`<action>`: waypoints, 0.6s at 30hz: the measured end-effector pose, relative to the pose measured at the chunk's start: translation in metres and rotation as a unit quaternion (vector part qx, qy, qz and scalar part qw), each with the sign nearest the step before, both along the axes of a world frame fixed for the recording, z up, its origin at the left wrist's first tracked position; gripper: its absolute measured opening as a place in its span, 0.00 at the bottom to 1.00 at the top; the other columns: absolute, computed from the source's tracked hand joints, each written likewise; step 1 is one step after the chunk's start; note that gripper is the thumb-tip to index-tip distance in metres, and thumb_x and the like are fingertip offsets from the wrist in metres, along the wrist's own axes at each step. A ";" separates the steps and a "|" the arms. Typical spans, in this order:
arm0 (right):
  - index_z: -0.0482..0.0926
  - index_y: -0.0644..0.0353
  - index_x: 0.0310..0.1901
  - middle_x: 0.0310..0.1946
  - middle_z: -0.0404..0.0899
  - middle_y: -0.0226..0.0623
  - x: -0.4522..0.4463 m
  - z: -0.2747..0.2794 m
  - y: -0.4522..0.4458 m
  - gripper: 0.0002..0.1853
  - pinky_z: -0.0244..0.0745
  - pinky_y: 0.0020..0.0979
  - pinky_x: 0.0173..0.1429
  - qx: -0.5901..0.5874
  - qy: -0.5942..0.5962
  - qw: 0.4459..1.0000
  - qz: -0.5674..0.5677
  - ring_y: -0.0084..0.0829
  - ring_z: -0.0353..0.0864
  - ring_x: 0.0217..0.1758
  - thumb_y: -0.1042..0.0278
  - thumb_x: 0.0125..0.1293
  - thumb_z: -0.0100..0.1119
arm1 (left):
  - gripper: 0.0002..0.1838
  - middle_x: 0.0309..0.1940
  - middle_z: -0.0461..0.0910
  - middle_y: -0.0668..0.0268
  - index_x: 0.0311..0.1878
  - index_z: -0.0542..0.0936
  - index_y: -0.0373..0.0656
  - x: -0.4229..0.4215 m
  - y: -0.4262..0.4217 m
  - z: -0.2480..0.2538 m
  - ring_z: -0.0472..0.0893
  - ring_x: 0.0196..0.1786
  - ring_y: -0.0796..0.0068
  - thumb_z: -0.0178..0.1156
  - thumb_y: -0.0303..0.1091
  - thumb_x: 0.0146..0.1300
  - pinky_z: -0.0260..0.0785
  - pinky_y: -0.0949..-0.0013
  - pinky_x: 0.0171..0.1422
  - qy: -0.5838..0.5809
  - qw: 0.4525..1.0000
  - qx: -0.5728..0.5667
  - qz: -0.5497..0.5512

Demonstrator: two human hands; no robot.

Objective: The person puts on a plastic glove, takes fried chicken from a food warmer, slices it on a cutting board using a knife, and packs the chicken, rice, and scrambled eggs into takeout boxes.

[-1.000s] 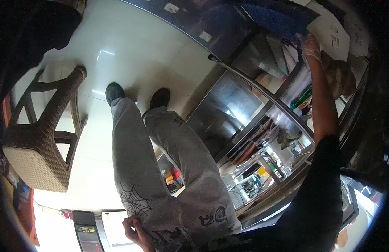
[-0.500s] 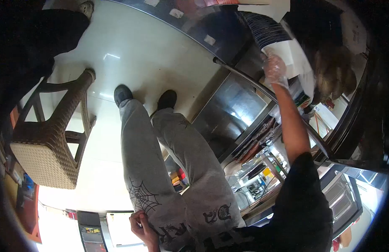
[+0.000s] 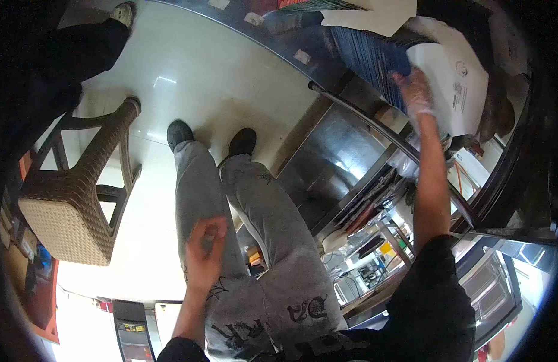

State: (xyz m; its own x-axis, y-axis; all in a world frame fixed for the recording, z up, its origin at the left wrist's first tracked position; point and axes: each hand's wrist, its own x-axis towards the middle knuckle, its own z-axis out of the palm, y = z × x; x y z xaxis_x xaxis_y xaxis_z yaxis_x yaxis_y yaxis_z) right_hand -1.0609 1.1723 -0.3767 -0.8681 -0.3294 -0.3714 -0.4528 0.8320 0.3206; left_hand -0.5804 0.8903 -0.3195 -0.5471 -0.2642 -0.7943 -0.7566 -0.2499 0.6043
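My right hand (image 3: 416, 93), in a clear plastic glove, is at the edge of a white printed sheet (image 3: 457, 84), its fingers closed on that edge. Beside it, a thick stack of dark blue sheets (image 3: 372, 60) stands on edge, fanned slightly, and one finger reaches over against it. My left hand (image 3: 206, 250) is bare and raised above my thigh, its fingers curled in toward the thumb. Motion blurs it, and nothing shows in it.
A metal rail (image 3: 375, 123) runs along the counter under my right arm. On the left stands a brown woven-pattern stool (image 3: 68, 223), with another person's dark-clad leg (image 3: 98, 51) behind it. A white sheet (image 3: 375, 17) lies above the blue stack. Cluttered shelves (image 3: 369, 265) are at lower right.
My right hand has moved right, and the white sheet has swung round to show its printed face. More of the blue stack is visible. My left hand has risen from my thigh.
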 end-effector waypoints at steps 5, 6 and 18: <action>0.80 0.66 0.53 0.47 0.85 0.47 -0.042 0.013 0.001 0.32 0.74 0.40 0.58 -0.081 -0.143 0.978 -0.132 0.45 0.83 0.50 0.43 0.59 0.70 | 0.11 0.45 0.83 0.63 0.53 0.80 0.38 -0.069 0.033 -0.070 0.80 0.46 0.76 0.56 0.29 0.72 0.71 0.69 0.55 0.083 0.990 0.106 -0.032; 0.84 0.63 0.48 0.41 0.86 0.42 -0.018 0.027 -0.027 0.27 0.73 0.36 0.55 -0.081 -0.125 0.981 -0.128 0.36 0.83 0.44 0.47 0.59 0.71 | 0.11 0.45 0.83 0.63 0.53 0.80 0.38 -0.085 0.039 -0.088 0.80 0.45 0.76 0.56 0.30 0.72 0.71 0.69 0.54 0.095 0.989 0.101 -0.052; 0.82 0.64 0.53 0.46 0.86 0.45 0.172 0.032 -0.064 0.23 0.73 0.39 0.57 -0.192 -0.120 0.950 -0.214 0.41 0.84 0.50 0.54 0.65 0.67 | 0.38 0.62 0.76 0.45 0.66 0.73 0.40 -0.185 0.128 -0.330 0.73 0.66 0.46 0.48 0.66 0.70 0.62 0.55 0.72 -0.070 0.992 0.109 0.011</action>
State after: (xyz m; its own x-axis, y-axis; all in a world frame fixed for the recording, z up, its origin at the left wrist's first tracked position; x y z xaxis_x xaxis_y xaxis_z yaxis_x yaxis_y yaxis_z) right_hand -0.8887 1.1080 -0.3443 -0.8584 -0.1169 -0.4994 -0.0686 0.9911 -0.1142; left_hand -0.7652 1.0180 -0.6494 -0.4225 -0.0896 -0.9019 -0.8223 -0.3805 0.4230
